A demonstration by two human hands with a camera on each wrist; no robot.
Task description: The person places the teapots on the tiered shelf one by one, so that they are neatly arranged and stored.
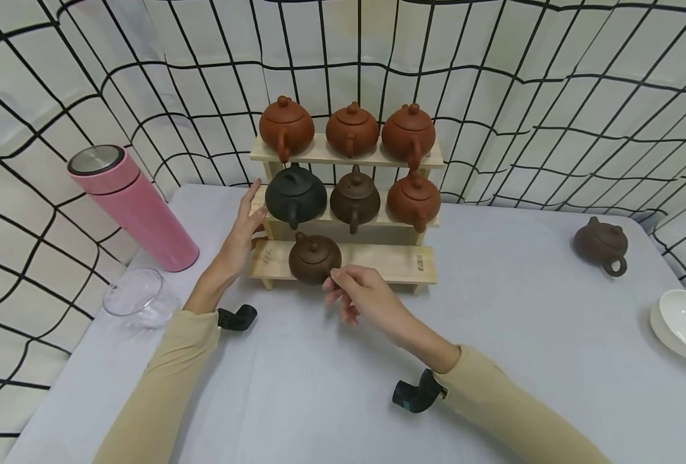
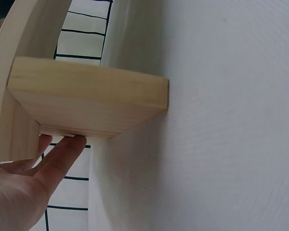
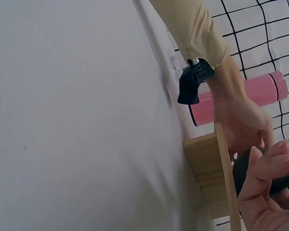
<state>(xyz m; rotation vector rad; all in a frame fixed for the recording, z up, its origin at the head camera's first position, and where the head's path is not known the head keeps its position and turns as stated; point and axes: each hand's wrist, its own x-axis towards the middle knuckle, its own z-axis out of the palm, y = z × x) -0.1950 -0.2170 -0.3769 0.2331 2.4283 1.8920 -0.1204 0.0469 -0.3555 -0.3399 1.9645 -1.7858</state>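
A small wooden three-tier rack (image 1: 378, 261) bears several teapots. On its bottom tier, at the left, sits a dark brown teapot (image 1: 314, 256), spout to the back left. My right hand (image 1: 366, 296) pinches its handle side at the front right between thumb and fingers; the handle itself is mostly hidden. In the right wrist view my curled right fingers (image 3: 267, 168) lie before a dark teapot body. My left hand (image 1: 238, 235) rests along the rack's left side. In the left wrist view its extended fingers (image 2: 62, 156) touch the wood (image 2: 86, 86).
A black teapot (image 1: 295, 193), a brown one (image 1: 354, 196) and a reddish one (image 1: 414, 198) fill the middle tier. Reddish teapots (image 1: 351, 129) line the top. Left stand a pink flask (image 1: 140, 212) and glass bowl (image 1: 137, 296); right, a brown teapot (image 1: 598, 243) and white bowl (image 1: 685, 325).
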